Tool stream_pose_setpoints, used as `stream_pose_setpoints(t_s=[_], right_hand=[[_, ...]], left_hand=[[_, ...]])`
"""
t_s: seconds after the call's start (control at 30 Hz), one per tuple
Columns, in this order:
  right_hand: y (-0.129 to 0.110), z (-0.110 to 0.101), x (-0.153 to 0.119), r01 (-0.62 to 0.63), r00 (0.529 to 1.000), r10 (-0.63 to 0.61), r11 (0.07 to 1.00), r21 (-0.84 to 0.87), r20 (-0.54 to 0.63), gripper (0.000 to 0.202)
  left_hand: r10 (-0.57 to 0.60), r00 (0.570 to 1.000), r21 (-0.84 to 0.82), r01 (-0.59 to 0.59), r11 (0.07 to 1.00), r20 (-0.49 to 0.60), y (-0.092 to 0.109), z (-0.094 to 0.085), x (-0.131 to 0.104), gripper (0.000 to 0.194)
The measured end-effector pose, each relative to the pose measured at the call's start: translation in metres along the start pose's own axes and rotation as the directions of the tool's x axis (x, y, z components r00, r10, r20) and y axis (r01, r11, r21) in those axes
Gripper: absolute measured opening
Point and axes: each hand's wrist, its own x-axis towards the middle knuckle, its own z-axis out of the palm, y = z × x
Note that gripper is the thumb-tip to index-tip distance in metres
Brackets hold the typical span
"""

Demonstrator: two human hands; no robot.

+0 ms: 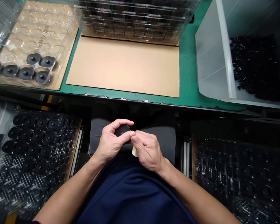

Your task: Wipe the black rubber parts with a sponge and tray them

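Note:
My left hand (110,139) grips a black round part (122,129) between thumb and fingers, above my lap. Close against it, my right hand (149,150) is closed, its thumb and forefinger pinched at the part's right edge. From under the right fist pokes the end of a small cream-coloured piece (134,151); the rest of it is covered by the fingers, so its kind does not show. Similar black round parts (26,72) sit in the pockets of a clear plastic tray (45,35) at the upper left of the bench.
A cardboard sheet (123,67) lies on the green bench (189,74), before stacked clear trays (130,21). A grey bin (210,56) at right holds many small black pieces (256,65). Below the bench, more tray stacks stand at left (32,140) and right (247,174).

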Motion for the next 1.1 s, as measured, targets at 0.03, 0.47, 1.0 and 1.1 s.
stream_pose_setpoints(t_s=[0.03, 0.47, 1.0, 1.1], right_hand=[[-0.001, 0.001, 0.0, 0.016, 1.0, -0.016, 1.0, -0.014, -0.004, 0.04], [0.008, 0.0, 0.002, -0.356, 0.903, 0.405, 0.892, 0.279, -0.142, 0.042], [0.004, 0.004, -0.006, -0.275, 0.96, 0.278, 0.957, 0.088, -0.026, 0.043], [0.006, 0.001, -0.007, -0.365, 0.928, 0.373, 0.9, 0.24, 0.011, 0.046]], left_hand=[[-0.006, 0.999, 0.009, 0.006, 1.0, -0.038, 0.001, 0.001, 0.002, 0.028], [-0.265, 0.964, -0.37, 0.251, 0.894, 0.013, -0.012, 0.007, 0.008, 0.049], [-0.225, 0.971, -0.237, 0.2, 0.951, -0.084, -0.012, 0.017, 0.006, 0.036], [-0.295, 0.954, -0.286, 0.269, 0.92, -0.052, -0.019, 0.01, 0.015, 0.045]])
